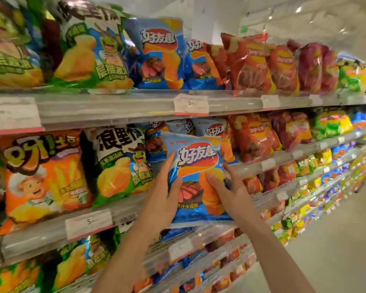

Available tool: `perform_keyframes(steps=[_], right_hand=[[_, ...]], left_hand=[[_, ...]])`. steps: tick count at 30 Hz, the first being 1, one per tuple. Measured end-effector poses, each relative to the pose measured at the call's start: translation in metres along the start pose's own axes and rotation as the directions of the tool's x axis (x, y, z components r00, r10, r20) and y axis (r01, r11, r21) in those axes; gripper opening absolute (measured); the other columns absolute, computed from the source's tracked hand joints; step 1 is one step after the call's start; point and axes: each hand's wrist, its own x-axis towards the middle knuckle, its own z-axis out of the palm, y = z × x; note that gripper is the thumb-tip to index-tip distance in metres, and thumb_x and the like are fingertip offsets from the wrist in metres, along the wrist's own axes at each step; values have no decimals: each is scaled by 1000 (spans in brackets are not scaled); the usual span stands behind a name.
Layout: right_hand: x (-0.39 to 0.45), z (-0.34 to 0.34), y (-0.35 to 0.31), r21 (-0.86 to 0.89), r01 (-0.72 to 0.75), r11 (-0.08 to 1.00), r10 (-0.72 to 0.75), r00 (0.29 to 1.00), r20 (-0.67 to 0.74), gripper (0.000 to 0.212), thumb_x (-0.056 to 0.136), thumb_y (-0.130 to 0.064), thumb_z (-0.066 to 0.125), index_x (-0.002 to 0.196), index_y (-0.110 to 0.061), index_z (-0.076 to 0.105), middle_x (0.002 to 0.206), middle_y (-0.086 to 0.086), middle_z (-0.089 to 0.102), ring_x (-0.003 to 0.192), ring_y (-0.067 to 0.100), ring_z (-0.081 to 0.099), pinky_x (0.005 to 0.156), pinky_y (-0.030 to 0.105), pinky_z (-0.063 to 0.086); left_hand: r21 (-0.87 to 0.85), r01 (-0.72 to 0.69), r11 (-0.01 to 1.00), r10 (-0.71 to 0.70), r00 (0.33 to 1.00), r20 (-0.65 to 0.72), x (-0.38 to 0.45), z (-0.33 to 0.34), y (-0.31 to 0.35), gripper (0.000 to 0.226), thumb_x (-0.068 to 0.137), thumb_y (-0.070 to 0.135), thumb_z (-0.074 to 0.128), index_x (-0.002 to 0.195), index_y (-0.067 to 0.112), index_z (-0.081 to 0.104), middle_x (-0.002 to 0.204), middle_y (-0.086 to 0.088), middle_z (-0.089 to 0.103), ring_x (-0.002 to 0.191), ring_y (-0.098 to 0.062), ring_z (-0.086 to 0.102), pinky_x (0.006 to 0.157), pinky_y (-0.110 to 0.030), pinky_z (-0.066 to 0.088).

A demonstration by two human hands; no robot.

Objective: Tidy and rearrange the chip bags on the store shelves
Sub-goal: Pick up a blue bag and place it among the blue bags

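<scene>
Held bag: a blue chip bag (195, 178) with white Chinese lettering on a red oval, orange chips and grilled meat printed on the front; it stands upright, face toward the camera, in front of the second shelf (51, 231) from the top, near the middle of the view, its bottom edge level with that shelf's front rail.
Left hand (164, 194): reaches up from the lower middle on a bare forearm; its fingers lie straight up along the bag's left edge and the thumb presses on the front face, so the edge is pinched between thumb and fingers.
Right hand (230, 187): comes in from the lower right on a bare forearm; the thumb is pressed on the printed orange chips on the front and the fingers curl round the bag's right edge to its back, gripping it.
Behind the held bag: more blue bags of the same brand (215, 129) stand on the second shelf, their tops showing above it.
Left of it: a green and blue bag with a cartoon frog (120, 163), then an orange bag with a cartoon chef (44, 176), both upright on the same shelf.
Right of it: red Lay's bags (255, 136), then purple bags (290, 127), further along the shelf.
Top shelf (114, 104): frog bags on the left, blue bags (160, 53) in the middle, red Lay's bags (251, 62) to the right.
Price tags (191, 103): white with a pink lower edge, clipped to the shelf rails; the print is blurred.
Lower shelves: more bright bags run away to the far right, too blurred to name.
</scene>
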Motion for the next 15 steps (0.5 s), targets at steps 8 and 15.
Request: perform_keyframes(steps=[8,15], right_hand=[[92,14,-15,-106,265,958,-255,962,99,61,101,-48,51,152,-56,18,107,-25,66,88,-4,66,75,20,52],[147,21,-17,-69,357,931,-335,916,218,54,107,-32,44,136,-74,26,65,3,54,54,11,48,47,20,46]], left_hand=[[119,-28,993,31,999,-21,67,-13,4,64,97,45,58,135,73,15,145,27,33,129,15,32,97,-3,25],[128,31,991,-13,990,-138,110,-8,-5,79,91,27,70,132,68,16,127,23,29,101,26,37,77,11,26]])
